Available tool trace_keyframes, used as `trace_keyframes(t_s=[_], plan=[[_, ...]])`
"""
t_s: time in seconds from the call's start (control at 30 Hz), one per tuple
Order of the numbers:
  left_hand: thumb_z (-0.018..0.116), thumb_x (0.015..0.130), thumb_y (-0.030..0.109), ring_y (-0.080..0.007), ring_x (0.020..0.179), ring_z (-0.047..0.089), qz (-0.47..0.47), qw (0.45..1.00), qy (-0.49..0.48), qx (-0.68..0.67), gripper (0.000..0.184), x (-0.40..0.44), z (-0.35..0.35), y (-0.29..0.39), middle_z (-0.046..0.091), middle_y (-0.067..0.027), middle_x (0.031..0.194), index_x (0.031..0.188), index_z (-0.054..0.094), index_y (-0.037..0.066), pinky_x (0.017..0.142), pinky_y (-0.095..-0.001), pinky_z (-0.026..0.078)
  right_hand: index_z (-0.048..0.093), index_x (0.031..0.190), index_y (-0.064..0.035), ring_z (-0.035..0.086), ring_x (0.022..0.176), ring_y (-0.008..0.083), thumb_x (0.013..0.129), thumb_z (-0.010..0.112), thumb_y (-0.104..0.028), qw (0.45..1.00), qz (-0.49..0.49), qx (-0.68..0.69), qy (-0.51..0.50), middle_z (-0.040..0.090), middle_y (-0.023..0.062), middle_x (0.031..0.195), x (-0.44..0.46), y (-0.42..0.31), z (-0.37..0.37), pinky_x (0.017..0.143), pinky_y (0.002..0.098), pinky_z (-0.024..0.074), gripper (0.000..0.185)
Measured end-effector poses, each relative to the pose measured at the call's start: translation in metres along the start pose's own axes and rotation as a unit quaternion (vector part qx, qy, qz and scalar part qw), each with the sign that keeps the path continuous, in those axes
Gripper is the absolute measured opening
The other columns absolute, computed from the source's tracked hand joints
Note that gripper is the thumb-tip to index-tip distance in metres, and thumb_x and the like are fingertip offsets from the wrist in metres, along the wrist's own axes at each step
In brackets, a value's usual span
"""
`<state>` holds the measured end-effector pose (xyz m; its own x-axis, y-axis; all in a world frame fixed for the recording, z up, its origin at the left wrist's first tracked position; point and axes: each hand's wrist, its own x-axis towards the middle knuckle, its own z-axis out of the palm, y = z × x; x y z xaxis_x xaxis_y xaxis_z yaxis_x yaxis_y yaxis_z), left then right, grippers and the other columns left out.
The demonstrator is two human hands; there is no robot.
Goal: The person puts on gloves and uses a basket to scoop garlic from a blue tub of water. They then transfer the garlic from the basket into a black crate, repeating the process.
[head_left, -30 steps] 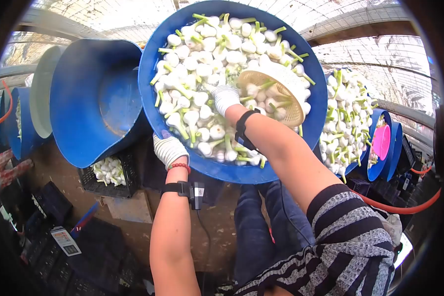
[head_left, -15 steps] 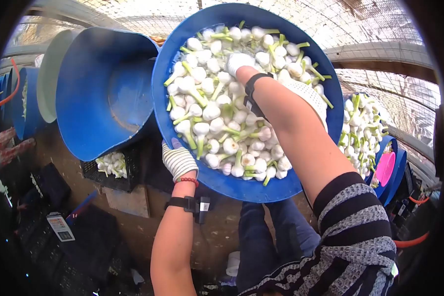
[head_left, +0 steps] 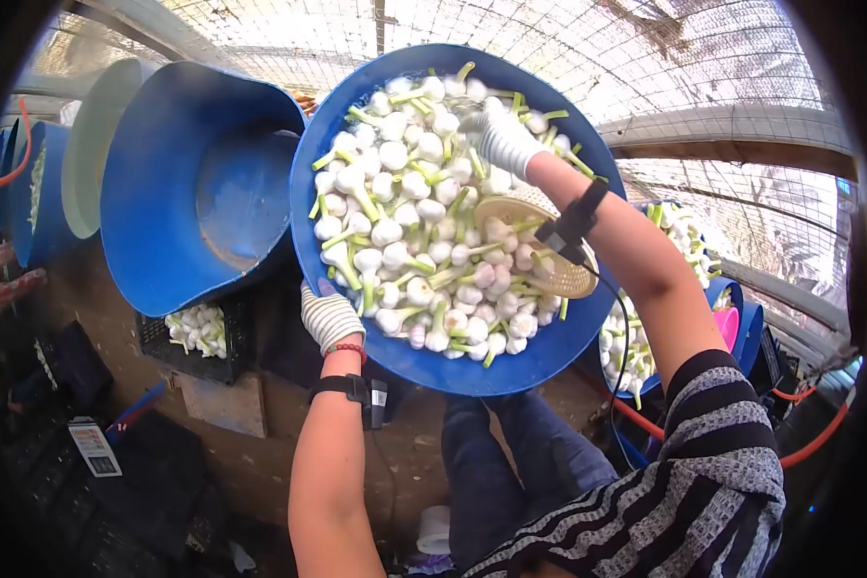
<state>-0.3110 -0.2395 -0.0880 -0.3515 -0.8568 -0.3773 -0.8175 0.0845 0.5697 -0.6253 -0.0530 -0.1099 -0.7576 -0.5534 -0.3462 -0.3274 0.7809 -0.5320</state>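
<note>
A large round blue tub point(head_left: 539, 361) holds many white garlic bulbs point(head_left: 385, 231) with short green stems, wet at the far side. My left hand point(head_left: 331, 318), in a striped white glove, grips the tub's near left rim. Over the bulbs at the upper right of the tub is my right hand point(head_left: 504, 143), gloved too, with its fingertips down among the garlic; what they hold, if anything, is hidden. A cream plastic basket point(head_left: 576, 277) lies tilted in the tub below my right forearm, with some bulbs at its mouth.
A wide blue tub point(head_left: 154, 183) stands at the left, beside a pale green one point(head_left: 96, 144). Below it is a black crate point(head_left: 241, 337) with garlic. More garlic point(head_left: 636, 356) and a pink container point(head_left: 727, 328) are at the right. Another person's gloved hand point(head_left: 10, 279) shows at far left.
My right hand has lifted and turned, moving toward the tub's upper right, and the basket shows again below the forearm. My left hand stays on the rim.
</note>
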Motion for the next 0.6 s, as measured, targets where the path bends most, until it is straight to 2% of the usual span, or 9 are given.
trace_keyframes(t_s=[0.03,0.13,0.17,0.27,0.3,0.37,0.4,0.47,0.6], plan=[[0.051,0.096,0.018,-0.0369,0.093,0.066,-0.004,1.0,0.001,0.006,0.033,0.0,0.0,0.002,0.067,-0.0231,0.105,0.12,0.058,-0.002,0.081,-0.0428,0.051,0.069,0.109,-0.005,0.065,0.096,0.0258,0.089,0.065,-0.023,0.992,0.012,0.059,0.109,0.065,0.0155,0.114,0.024,0.007,0.006,0.084,0.0355,0.0491,0.027],[0.051,0.095,0.018,-0.0363,0.092,0.066,-0.015,1.0,0.005,0.007,0.032,0.002,-0.001,0.002,0.067,-0.0223,0.105,0.119,0.059,-0.001,0.08,-0.0429,0.052,0.068,0.11,-0.0004,0.06,0.108,0.0284,0.083,0.07,-0.039,0.995,0.065,-0.068,0.017,0.06,0.0217,0.121,0.043,-0.043,-0.009,0.089,0.0383,0.0478,0.047],[0.051,0.095,0.018,-0.0361,0.092,0.066,-0.013,1.0,0.001,0.01,0.032,0.001,-0.001,0.002,0.067,-0.0223,0.104,0.119,0.059,-0.001,0.08,-0.0429,0.052,0.063,0.121,-0.0036,0.055,0.116,0.0313,0.077,0.073,-0.047,0.987,0.113,-0.077,-0.088,0.057,0.0225,0.126,0.076,-0.03,0.011,0.094,0.0399,0.046,0.062],[0.05,0.096,0.019,-0.0357,0.091,0.067,-0.017,1.0,0.0,-0.005,0.032,-0.001,-0.003,0.007,0.068,-0.0222,0.103,0.119,0.06,-0.001,0.079,-0.0422,0.052,0.045,0.138,-0.0034,0.054,0.119,0.0339,0.077,0.073,-0.043,0.979,0.188,-0.04,-0.068,0.056,0.0211,0.13,0.079,-0.035,0.05,0.097,0.0385,0.0448,0.077],[0.048,0.096,0.02,-0.0357,0.089,0.066,0.013,1.0,0.004,-0.026,0.033,0.004,0.003,-0.007,0.068,-0.0224,0.102,0.119,0.059,-0.002,0.079,-0.0415,0.052,0.054,0.13,-0.0014,0.06,0.107,0.0293,0.077,0.073,-0.04,0.984,0.175,0.031,0.007,0.062,0.0174,0.119,0.09,-0.009,0.072,0.093,0.0363,0.0453,0.068],[0.048,0.097,0.02,-0.0358,0.09,0.066,-0.017,1.0,-0.023,0.011,0.034,0.005,-0.002,-0.001,0.068,-0.0221,0.103,0.119,0.059,-0.002,0.08,-0.0414,0.051,0.062,0.119,-0.0012,0.06,0.094,0.0227,0.075,0.076,-0.036,0.94,0.202,0.253,-0.105,0.065,0.0117,0.104,0.078,-0.019,0.054,0.087,0.0328,0.0459,0.057],[0.048,0.096,0.019,-0.036,0.092,0.066,-0.024,0.999,-0.029,-0.002,0.033,0.005,-0.001,-0.003,0.067,-0.0221,0.104,0.12,0.059,-0.002,0.081,-0.0419,0.051,0.066,0.107,-0.0014,0.058,0.084,0.0172,0.074,0.079,-0.029,0.931,0.183,0.273,-0.161,0.065,0.0073,0.094,0.062,-0.03,0.027,0.079,0.0304,0.0459,0.045],[0.048,0.096,0.019,-0.0361,0.093,0.066,-0.018,1.0,-0.018,-0.01,0.033,0.002,-0.002,0.001,0.067,-0.0221,0.105,0.12,0.059,-0.001,0.081,-0.0422,0.051,0.067,0.102,-0.0022,0.06,0.083,0.0144,0.078,0.076,-0.024,0.896,0.158,0.41,-0.057,0.066,0.0055,0.091,0.042,-0.039,0.004,0.077,0.0277,0.0474,0.034],[0.048,0.096,0.017,-0.0367,0.096,0.065,-0.025,0.999,-0.016,-0.029,0.032,0.0,-0.004,0.005,0.067,-0.0222,0.107,0.121,0.058,0.001,0.083,-0.0432,0.051,0.066,0.101,-0.0061,0.059,0.068,0.004,0.083,0.07,-0.015,0.799,0.087,0.549,-0.229,0.067,0.0008,0.084,-0.002,-0.07,-0.051,0.057,0.0148,0.0462,0.02]])
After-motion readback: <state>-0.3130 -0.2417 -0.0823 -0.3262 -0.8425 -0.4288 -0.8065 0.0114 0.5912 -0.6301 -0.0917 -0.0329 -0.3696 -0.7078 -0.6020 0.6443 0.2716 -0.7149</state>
